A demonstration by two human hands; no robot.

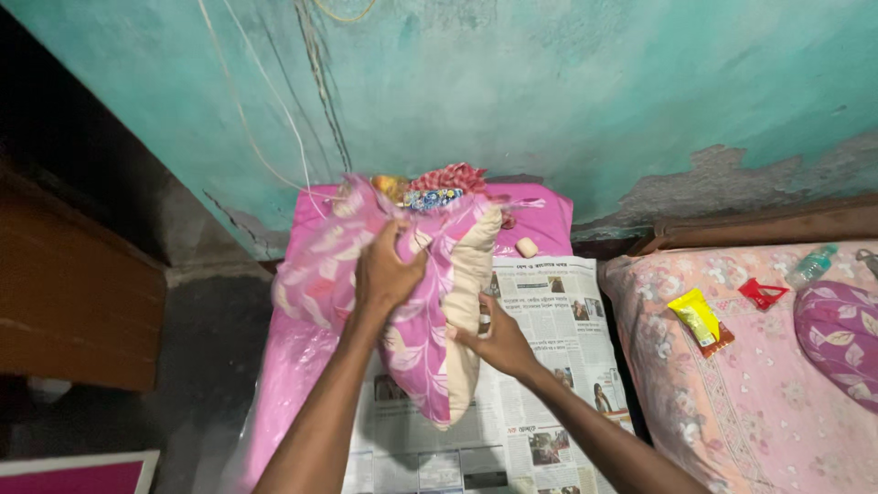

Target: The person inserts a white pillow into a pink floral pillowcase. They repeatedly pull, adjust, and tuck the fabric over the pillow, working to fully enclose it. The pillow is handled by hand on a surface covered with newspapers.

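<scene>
Left hand [389,272] clamped on a bunch of the pink cotton pillowcase with pale leaf print [352,265], fingers curled tight into the fabric near its open end. Right hand [498,343] pressed against the side of the plump cream fabric pillow [466,311], thumb and fingers wrapped round its edge, so closed on it too. Pillow stood pretty much upright, held up off the surface between both hands, about half tucked into the case, with the cream side still bare on the right.

Underneath, sheets of printed black-and-white newspaper [549,366] spread over a glossy pink plastic sheet [274,402], all of it butted up against the peeling turquoise plaster wall [549,91]. Small pale oval bar, maybe soap [527,246], sat on the pink sheet just beside the top of the pillow. Bundle of red and blue patterned cloth [439,187] piled behind the case, near the wall.

Off to the right, well apart from the hands, a bed with a pink floral bedsheet [732,393], with a yellow plastic snack packet [697,317], a small red wrapper [761,293], a clear plastic bottle [810,265] and a purple leaf-print cushion [841,334] on top. Dark wooden furniture [73,293] on the far left.
</scene>
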